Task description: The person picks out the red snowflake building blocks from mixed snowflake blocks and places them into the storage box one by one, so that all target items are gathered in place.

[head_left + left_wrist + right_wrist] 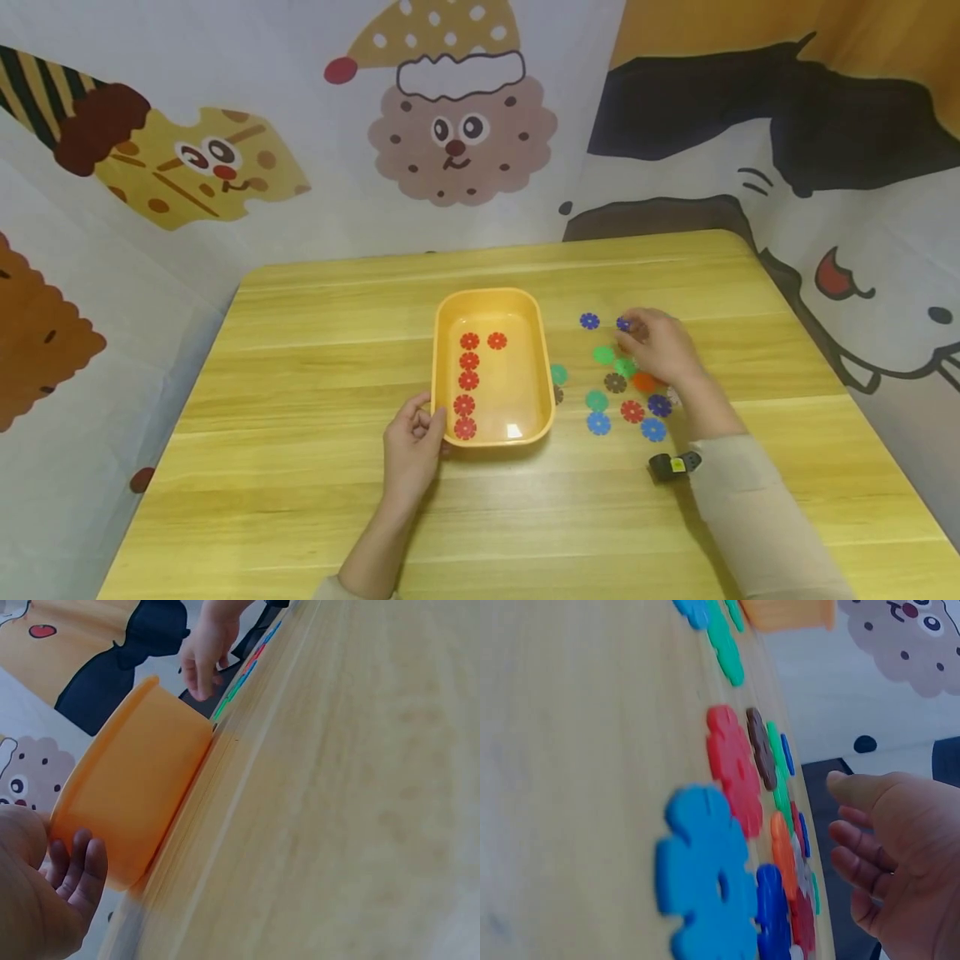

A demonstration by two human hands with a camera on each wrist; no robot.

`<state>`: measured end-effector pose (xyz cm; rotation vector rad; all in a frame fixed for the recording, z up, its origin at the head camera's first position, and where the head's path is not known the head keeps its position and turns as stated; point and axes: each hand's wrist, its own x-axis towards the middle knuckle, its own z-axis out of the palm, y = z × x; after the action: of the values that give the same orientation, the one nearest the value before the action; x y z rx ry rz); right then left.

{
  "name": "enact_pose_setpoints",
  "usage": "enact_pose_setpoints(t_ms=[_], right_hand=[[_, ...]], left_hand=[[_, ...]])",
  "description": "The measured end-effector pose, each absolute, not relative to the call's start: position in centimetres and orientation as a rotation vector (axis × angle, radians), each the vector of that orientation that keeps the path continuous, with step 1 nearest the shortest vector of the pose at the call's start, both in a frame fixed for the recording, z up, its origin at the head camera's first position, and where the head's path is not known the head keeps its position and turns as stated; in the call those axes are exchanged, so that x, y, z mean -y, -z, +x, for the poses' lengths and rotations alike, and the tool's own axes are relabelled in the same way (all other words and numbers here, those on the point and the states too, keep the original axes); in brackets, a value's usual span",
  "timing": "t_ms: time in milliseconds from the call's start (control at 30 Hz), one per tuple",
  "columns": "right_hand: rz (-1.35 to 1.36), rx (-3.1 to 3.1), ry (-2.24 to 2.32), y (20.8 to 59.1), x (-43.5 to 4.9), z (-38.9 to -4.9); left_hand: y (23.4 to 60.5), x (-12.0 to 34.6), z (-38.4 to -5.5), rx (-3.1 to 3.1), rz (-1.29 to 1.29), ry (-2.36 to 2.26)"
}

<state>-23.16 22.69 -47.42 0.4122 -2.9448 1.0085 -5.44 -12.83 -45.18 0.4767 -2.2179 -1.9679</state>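
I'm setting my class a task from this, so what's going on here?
A person's left grip holds the yellow tray by its near left side, with six red flower-shaped pieces inside. Their right grip is at a dark blue piece among mixed-colour pieces on the table; whether it touches is unclear.

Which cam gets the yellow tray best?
Head: it looks down into the tray, showing most of the rim and the six red pieces inside. Left wrist shows its outer side, not the inside, with the left hand against it. Right wrist catches only a bit, cut off at the top edge.
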Motion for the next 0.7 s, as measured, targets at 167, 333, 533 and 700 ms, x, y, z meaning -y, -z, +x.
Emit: enact_pose_setpoints(t_ms=[167, 333, 533, 700], right_hand=[[0.397, 3.034, -0.935, 47.1, -23.4, -23.1], [0.393, 3.089, -0.903, 47.3, -23.8, -22.9], [0.385, 3.102, -0.851, 47.2, -24.0, -22.9], [0.360, 3.129, -0.863, 47.4, -24.0, -23.0]], left_hand=[[44.5, 12.8, -5.2, 2.213, 0.440, 1.968], [45.0, 12.9, -5.5, 2.218, 0.470, 1.974], [47.7, 13.4, -6.0, 2.203, 0.491, 1.985], [48.3, 13.6, -5.9, 2.197, 0.447, 1.977]])
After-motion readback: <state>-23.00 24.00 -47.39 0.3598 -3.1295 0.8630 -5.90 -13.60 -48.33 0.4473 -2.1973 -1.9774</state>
